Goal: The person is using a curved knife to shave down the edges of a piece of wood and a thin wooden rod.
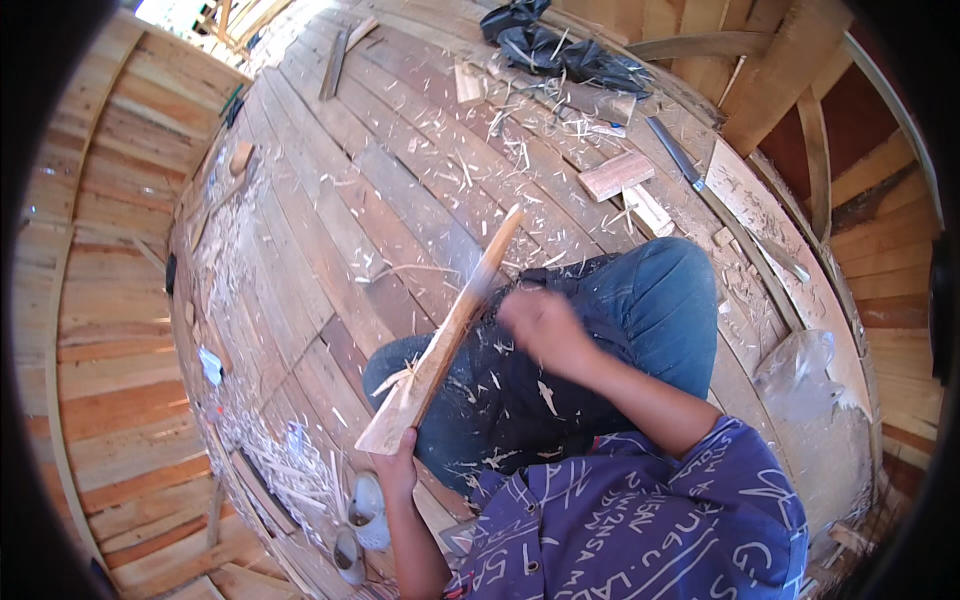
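A long, pale piece of wood [440, 350] slants up across my lap, broad at its near end and narrowing to a pointed far end. My left hand [397, 467] is closed around the lower edge of the broad end. Curled shavings [402, 376] cling to the wood's left side. My right hand [545, 325], smeared by motion, is closed like a fist beside the upper half of the wood. From it a blurred grey streak [468, 262], apparently a blade, crosses the wood; the handle cannot be made out. Shavings also lie on my trousers [640, 300].
Shavings litter the plank floor [340, 230]. Wooden blocks [615, 176], a dark long-bladed tool [676, 152] and a black plastic bag [560, 55] lie ahead to the right. A clear plastic bag [800, 375] is at the right; clogs [368, 512] stand near my left arm. Plank walls [120, 330] enclose the sides.
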Demonstrator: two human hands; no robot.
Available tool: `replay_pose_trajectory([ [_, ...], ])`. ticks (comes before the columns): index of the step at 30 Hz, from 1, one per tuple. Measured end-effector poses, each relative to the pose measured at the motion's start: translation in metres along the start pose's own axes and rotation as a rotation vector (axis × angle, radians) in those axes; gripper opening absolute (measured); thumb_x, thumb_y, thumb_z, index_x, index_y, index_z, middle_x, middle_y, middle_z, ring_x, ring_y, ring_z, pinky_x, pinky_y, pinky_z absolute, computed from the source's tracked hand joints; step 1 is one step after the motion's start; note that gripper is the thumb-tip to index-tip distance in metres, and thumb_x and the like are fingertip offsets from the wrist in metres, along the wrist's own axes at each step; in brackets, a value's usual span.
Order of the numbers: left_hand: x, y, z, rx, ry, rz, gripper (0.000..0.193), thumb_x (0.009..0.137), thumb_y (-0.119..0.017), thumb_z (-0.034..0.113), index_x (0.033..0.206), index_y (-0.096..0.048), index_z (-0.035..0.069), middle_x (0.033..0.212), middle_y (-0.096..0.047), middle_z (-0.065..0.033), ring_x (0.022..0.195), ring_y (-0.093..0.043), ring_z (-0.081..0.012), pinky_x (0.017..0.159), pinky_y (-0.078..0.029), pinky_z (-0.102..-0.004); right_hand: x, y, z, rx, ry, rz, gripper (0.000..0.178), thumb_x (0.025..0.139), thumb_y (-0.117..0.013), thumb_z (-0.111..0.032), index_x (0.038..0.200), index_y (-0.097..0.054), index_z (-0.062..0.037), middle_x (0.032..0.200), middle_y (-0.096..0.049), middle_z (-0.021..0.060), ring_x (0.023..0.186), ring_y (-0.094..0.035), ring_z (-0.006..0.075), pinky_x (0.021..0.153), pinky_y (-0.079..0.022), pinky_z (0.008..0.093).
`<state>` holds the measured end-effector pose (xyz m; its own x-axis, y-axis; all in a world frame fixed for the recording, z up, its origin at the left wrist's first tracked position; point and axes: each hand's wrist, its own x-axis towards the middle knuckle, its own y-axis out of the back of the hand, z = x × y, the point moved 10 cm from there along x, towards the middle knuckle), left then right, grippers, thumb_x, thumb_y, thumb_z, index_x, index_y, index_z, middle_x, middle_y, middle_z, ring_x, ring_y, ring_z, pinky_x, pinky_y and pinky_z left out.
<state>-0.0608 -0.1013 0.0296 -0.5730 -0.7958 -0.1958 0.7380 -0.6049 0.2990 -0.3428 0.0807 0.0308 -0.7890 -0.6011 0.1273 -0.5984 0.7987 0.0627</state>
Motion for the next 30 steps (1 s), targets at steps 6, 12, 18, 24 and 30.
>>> replay_pose_trajectory([
  [6, -0.004, 0.013, -0.011, -0.020, 0.010, 0.020, 0.055, 0.084, -0.067, 0.011, 0.130, -0.042, -0.006, 0.127, -0.052, -0.0138, 0.115, -0.051, -0.0228, 0.102, -0.035, -0.0332, -0.029, -0.044, -0.009, 0.263, -0.283, -0.429, 0.023, 0.093, -0.057, -0.026, 0.086, -0.061, -0.0043, 0.062, -0.053, -0.0020, 0.055, -0.048, 0.0044, 0.048, -0.038, 0.0229],
  [12, -0.004, 0.012, -0.003, 0.012, -0.009, 0.057, 0.057, 0.084, -0.068, 0.012, 0.131, -0.042, -0.006, 0.127, -0.052, -0.0140, 0.117, -0.050, -0.0232, 0.103, -0.033, -0.0336, -0.019, -0.017, -0.011, 0.051, -0.058, -0.173, 0.022, 0.093, -0.054, -0.023, 0.092, -0.061, -0.0017, 0.069, -0.058, 0.0089, 0.064, -0.057, 0.0207, 0.060, -0.046, 0.0333],
  [18, -0.014, 0.015, -0.012, 0.051, -0.007, 0.093, 0.058, 0.083, -0.069, 0.014, 0.130, -0.042, -0.006, 0.125, -0.052, -0.0153, 0.114, -0.051, -0.0242, 0.100, -0.037, -0.0337, -0.037, -0.025, -0.048, -0.173, -0.071, -0.252, 0.025, 0.092, -0.054, -0.028, 0.092, -0.057, -0.0031, 0.082, -0.062, 0.0160, 0.074, -0.061, 0.0374, 0.066, -0.048, 0.0440],
  [24, -0.025, 0.011, -0.004, 0.077, -0.018, 0.171, 0.057, 0.082, -0.071, 0.018, 0.126, -0.044, -0.007, 0.121, -0.054, -0.0169, 0.112, -0.052, -0.0255, 0.099, -0.038, -0.0357, -0.027, -0.034, -0.075, -0.481, 0.177, -0.181, 0.027, 0.090, -0.057, -0.029, 0.100, -0.052, -0.0049, 0.077, -0.060, 0.0162, 0.073, -0.061, 0.0354, 0.063, -0.049, 0.0415],
  [30, -0.027, -0.001, -0.005, 0.010, -0.077, 0.116, 0.057, 0.084, -0.068, 0.017, 0.128, -0.041, -0.007, 0.121, -0.054, -0.0177, 0.112, -0.053, -0.0264, 0.099, -0.038, -0.0364, -0.018, -0.072, -0.036, -0.554, 0.075, -0.360, 0.028, 0.090, -0.057, -0.035, 0.090, -0.053, -0.0066, 0.073, -0.062, 0.0156, 0.066, -0.062, 0.0350, 0.056, -0.050, 0.0427],
])
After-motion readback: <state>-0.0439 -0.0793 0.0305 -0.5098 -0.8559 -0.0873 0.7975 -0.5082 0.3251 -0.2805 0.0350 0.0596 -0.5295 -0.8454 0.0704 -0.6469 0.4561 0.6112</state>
